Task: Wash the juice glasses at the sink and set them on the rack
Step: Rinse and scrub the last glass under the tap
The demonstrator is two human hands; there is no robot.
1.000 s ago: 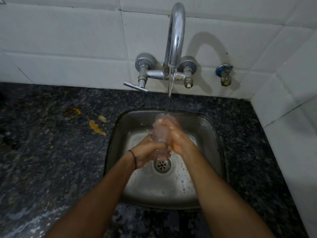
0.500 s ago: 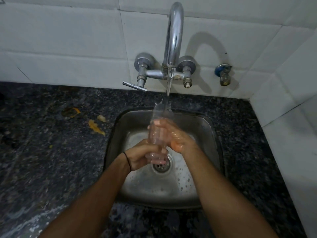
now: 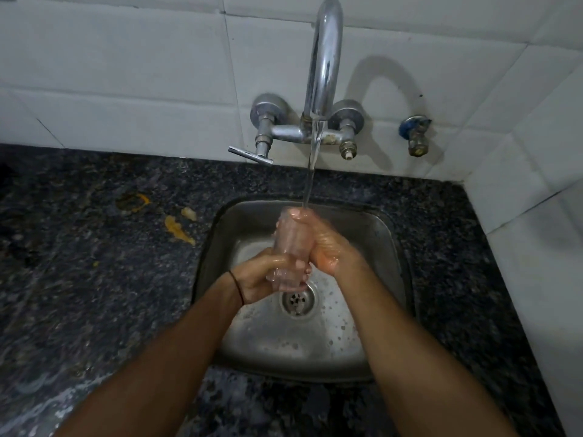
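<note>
A clear juice glass (image 3: 288, 244) stands upright over the steel sink (image 3: 239, 222), right under the running stream from the chrome tap (image 3: 325, 58). My left hand (image 3: 262, 277) grips the glass around its base, just above the drain. My right hand (image 3: 325, 244) is wrapped around the upper part of the glass, its fingers at the rim where the water lands. Both hands are wet. The far side of the glass is hidden by my fingers.
Dark speckled granite counter (image 3: 79, 279) surrounds the sink, with orange juice stains (image 3: 178, 230) to its left and wet streaks at the near left. White tiled walls rise behind and at the right. A small blue-capped valve (image 3: 415, 134) sits right of the tap. No rack in view.
The glass rose toward the tap half a second ago and has come back down. My right hand has slid up to the rim; my left hand still holds the base.
</note>
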